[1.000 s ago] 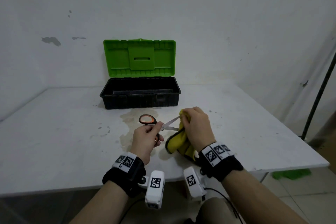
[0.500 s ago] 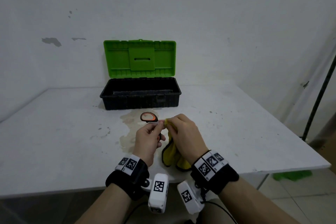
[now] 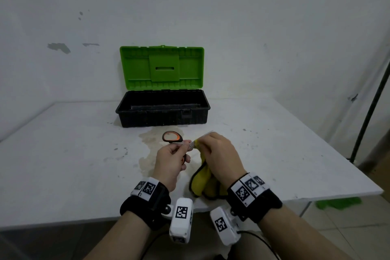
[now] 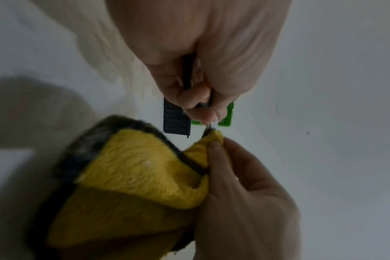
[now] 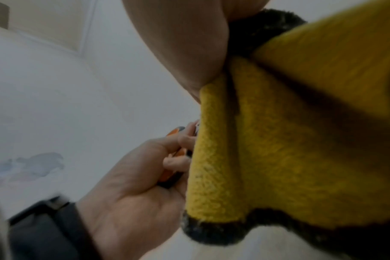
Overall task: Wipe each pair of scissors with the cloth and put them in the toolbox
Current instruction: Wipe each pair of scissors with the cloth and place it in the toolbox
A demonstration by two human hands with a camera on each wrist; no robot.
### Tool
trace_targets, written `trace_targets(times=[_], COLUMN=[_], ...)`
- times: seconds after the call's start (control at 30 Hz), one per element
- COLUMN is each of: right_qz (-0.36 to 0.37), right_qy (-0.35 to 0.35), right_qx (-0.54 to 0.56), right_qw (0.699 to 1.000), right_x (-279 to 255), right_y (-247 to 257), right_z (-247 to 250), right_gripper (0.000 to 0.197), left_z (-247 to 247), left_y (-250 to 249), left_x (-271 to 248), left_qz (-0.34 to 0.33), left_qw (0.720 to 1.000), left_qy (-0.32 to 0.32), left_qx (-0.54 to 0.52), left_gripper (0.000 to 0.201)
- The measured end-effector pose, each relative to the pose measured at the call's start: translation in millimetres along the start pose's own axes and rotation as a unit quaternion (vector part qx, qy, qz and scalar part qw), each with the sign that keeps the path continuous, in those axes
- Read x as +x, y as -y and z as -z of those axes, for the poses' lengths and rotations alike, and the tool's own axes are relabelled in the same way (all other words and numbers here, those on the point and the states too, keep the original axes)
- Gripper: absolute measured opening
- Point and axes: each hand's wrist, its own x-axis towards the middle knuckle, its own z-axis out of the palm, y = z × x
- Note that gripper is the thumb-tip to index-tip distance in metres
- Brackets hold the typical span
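Observation:
Over the table's near middle my left hand [image 3: 172, 159] grips the orange-and-black handles of a pair of scissors [image 3: 172, 136]. One handle loop sticks up past the fingers, and a blade tip shows beyond my right hand. My right hand [image 3: 219, 155] pinches a yellow cloth with a dark border [image 3: 202, 181] around the blades, close to the pivot. The cloth [image 4: 145, 172] hangs down from that pinch. The left wrist view shows my left hand [image 4: 200, 98] closed on the handles, and the right wrist view shows the cloth [image 5: 278, 140] filling the right half. The toolbox [image 3: 162, 116] stands open behind, its green lid upright.
The white table [image 3: 63, 154] has a yellowish stain just in front of the toolbox and small dark marks to the left. A wall rises right behind the box. A dark pole [image 3: 371, 107] stands off the table's right edge, with something green [image 3: 337, 203] on the floor.
My right hand slid the cloth along the blades from their tips toward the pivot, ending close to my left hand. Both hands shifted slightly left. The left hand keeps its grip.

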Motion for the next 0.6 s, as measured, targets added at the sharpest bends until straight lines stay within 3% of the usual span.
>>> trace_targets(times=[0.17,0.27,0.4,0.6], right_qz=[-0.116,-0.074,-0.009,-0.098], right_qy=[-0.056,-0.048,0.035,-0.008], right_qx=[0.006,0.016,-0.015,-0.027], right_qw=[0.992,0.996,0.999,0.995], right_x=[14,10,0,14], right_y=[-18,-15,-1,-15], right_z=[13,14,2,15], right_gripper=[0.016,0.014,0.017,0.018], left_z=[5,6,2,5], left_y=[3,4,5,2], left_x=[-2,-2,-2,-5], left_qz=[-0.008,0.003,0.006,-0.007], left_qw=[1.0,1.0,1.0,1.0], left_qy=[-0.005,-0.019,-0.009,-0.001], left_qx=[0.012,-0.002,0.002,0.03], left_gripper=[0.013,0.013,0.014,0.012])
